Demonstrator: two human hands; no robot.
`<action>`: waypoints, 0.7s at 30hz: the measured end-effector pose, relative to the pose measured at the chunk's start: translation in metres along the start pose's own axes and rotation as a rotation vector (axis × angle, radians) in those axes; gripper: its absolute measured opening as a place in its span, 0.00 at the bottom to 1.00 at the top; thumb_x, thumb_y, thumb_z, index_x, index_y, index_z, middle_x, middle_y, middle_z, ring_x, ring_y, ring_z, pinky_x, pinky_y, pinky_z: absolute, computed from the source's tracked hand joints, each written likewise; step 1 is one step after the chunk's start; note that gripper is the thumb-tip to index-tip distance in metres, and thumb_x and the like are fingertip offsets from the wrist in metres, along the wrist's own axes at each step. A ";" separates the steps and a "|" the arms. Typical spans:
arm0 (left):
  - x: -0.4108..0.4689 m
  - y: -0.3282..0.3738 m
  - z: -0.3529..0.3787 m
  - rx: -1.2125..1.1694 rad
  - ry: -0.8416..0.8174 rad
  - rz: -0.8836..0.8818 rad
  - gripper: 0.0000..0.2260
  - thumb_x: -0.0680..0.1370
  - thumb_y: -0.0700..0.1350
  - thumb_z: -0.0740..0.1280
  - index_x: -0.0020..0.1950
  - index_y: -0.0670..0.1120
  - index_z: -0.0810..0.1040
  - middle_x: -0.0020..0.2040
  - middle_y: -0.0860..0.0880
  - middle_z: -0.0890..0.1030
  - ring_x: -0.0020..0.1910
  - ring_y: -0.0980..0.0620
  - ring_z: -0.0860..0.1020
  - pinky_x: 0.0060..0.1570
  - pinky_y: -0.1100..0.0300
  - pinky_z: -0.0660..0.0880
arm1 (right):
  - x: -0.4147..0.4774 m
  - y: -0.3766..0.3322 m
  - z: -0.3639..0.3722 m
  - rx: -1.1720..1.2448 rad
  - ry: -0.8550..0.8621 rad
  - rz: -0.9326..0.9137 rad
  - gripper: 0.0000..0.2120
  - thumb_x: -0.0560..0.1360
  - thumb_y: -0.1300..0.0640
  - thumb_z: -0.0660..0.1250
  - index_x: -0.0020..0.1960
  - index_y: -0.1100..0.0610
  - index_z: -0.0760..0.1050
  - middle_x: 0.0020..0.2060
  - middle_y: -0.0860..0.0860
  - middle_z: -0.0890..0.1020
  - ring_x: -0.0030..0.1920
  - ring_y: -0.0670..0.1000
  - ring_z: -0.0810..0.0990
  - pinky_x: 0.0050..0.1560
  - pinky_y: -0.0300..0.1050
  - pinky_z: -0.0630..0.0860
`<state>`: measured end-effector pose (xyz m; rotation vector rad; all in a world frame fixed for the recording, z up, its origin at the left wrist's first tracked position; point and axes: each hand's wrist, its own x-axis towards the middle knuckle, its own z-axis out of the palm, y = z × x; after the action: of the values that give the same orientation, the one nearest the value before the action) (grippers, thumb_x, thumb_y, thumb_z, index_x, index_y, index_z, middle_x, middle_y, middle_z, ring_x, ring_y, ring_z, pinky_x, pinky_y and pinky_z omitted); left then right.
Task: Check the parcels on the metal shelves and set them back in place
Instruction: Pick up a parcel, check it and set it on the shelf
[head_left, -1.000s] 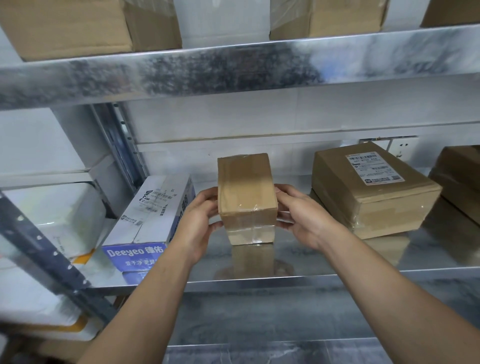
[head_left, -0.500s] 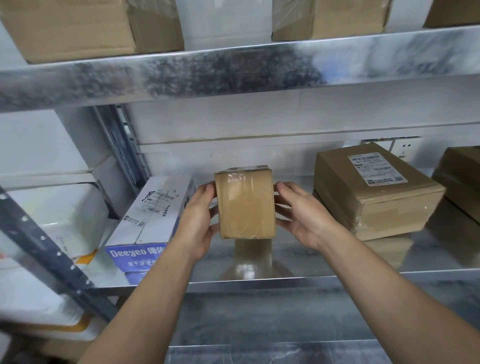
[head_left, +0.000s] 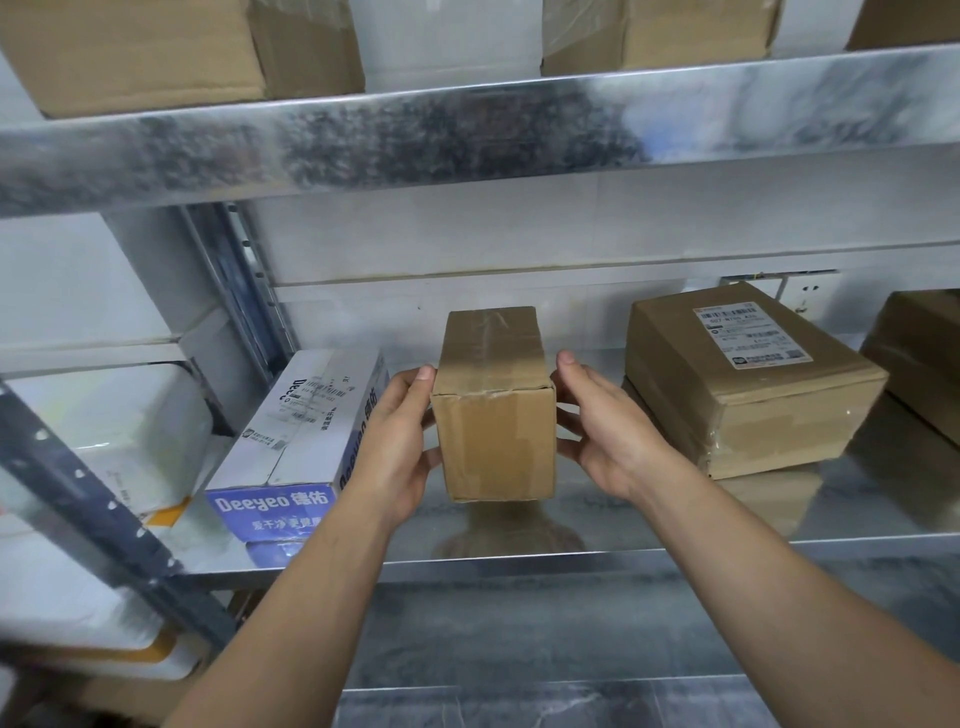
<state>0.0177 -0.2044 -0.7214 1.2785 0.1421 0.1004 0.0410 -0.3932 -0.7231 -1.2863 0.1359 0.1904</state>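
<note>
Centrally, a small brown parcel (head_left: 493, 410) is held between two hands over the middle metal shelf (head_left: 597, 525).

Detail: the left hand (head_left: 395, 447) presses flat against the parcel's left side and the right hand (head_left: 602, 431) against its right side, fingers extended rather than curled, thumbs uppermost. Whether the parcel's base touches the shelf cannot be told; its reflection lies directly beneath. A blue-and-white carton (head_left: 301, 431) lies just beside the left hand, and a labelled brown box (head_left: 748, 384) sits near the right hand. Further boxes (head_left: 156, 47) stand on the upper shelf (head_left: 467, 130).
</note>
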 end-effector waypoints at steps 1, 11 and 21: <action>0.000 -0.001 -0.001 -0.007 0.002 0.004 0.08 0.85 0.51 0.62 0.49 0.53 0.78 0.47 0.54 0.85 0.47 0.56 0.81 0.33 0.59 0.77 | 0.000 0.000 0.001 0.009 0.001 -0.006 0.14 0.81 0.43 0.65 0.49 0.52 0.79 0.46 0.50 0.85 0.55 0.51 0.82 0.51 0.50 0.79; -0.001 -0.010 -0.005 -0.009 -0.032 0.054 0.07 0.84 0.47 0.62 0.48 0.51 0.77 0.41 0.54 0.83 0.42 0.56 0.79 0.32 0.62 0.75 | -0.002 0.003 0.003 0.005 -0.003 -0.036 0.18 0.80 0.45 0.67 0.61 0.58 0.79 0.45 0.47 0.87 0.54 0.51 0.82 0.56 0.51 0.76; 0.004 -0.017 -0.007 0.003 -0.016 0.044 0.07 0.84 0.47 0.62 0.49 0.51 0.77 0.43 0.54 0.84 0.47 0.55 0.80 0.38 0.57 0.75 | -0.004 0.004 0.002 -0.003 0.000 0.010 0.20 0.80 0.44 0.68 0.64 0.58 0.79 0.48 0.49 0.86 0.57 0.52 0.81 0.53 0.51 0.78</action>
<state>0.0205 -0.2023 -0.7399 1.2852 0.1006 0.1280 0.0360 -0.3908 -0.7257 -1.2886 0.1423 0.1995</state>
